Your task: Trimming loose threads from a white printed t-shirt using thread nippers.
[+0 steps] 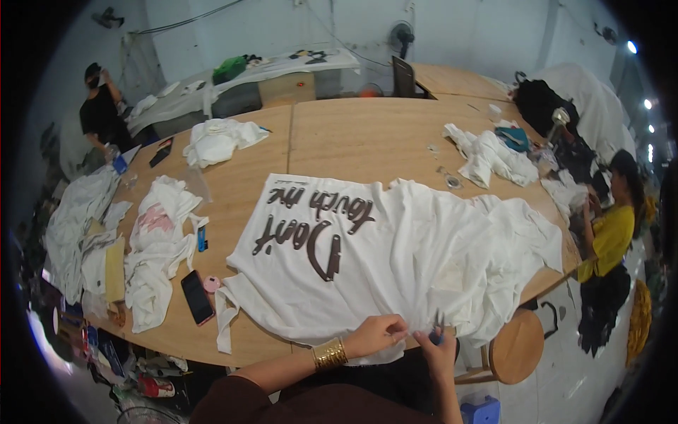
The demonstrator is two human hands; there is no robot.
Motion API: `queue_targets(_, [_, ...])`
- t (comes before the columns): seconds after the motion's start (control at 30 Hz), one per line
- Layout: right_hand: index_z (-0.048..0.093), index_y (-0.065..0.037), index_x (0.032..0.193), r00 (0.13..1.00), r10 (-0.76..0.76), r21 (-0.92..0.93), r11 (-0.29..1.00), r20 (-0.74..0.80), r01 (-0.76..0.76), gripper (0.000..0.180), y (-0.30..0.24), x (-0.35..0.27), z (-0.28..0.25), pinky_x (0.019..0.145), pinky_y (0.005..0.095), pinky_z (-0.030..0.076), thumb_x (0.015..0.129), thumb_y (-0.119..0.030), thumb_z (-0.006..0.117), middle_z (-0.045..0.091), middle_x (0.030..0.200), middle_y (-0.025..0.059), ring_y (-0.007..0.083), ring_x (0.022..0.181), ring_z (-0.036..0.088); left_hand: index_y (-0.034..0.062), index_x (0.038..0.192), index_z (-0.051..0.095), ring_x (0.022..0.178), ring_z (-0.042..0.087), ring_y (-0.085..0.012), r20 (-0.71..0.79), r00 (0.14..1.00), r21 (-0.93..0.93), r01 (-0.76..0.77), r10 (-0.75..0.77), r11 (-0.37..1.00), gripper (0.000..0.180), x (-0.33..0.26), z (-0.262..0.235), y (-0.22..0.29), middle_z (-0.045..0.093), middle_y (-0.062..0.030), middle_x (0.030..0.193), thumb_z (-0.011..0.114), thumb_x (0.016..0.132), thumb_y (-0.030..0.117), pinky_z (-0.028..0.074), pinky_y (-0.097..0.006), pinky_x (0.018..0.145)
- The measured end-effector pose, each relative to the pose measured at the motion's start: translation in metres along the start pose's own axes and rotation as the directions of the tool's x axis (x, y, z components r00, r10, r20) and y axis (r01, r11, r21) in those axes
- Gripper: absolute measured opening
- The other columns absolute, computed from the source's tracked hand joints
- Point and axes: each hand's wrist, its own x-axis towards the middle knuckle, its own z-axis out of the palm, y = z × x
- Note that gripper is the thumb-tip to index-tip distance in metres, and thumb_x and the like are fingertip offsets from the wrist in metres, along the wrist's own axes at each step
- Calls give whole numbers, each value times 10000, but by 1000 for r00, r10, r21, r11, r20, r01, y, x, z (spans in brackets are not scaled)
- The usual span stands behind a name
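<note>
A large white knit garment (395, 261) with dark brown lettering lies across the table in front of me, its right part bunched in folds. At its near edge my left hand (378, 336), below a gold cuff bracelet (330, 354), is closed in a pinch on the cloth. Just to the right, my right hand (436, 353) is wrapped round small dark-blue thread snips (438, 331), blades pointing up and away from me. Its thumb and finger come close to the left fingertips. Whether a thread runs between the hands is too small to tell.
On the wooden table (339, 141) lie a dark phone (197, 297), a pink round item (212, 284), a blue cutter (203, 239) and other white garments (159, 247). A round wooden stool (517, 346) stands at right. A person in yellow (611, 240) works there; another person (102, 113) stands far left.
</note>
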Motion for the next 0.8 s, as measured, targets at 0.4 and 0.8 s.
queue_targets(0.4, [510,-52,602,996,41,132,991,-78,-30,255,-19,-22,-10,482,207,283,727,-134,717,457,573,-73,25,537,361,14,831,564,771,577,-205,-6,988,89,-156,157,984,189,5,22,6,574,-92,823,646,788,178,459,-298,713])
queue_targets(0.8, [518,-17,616,999,-32,0,999,-30,32,264,-5,-7,5,478,208,291,751,-162,692,460,552,-60,31,535,369,27,846,545,737,594,-256,-124,963,320,-190,240,928,217,2,13,11,575,-109,786,665,719,156,462,-338,653])
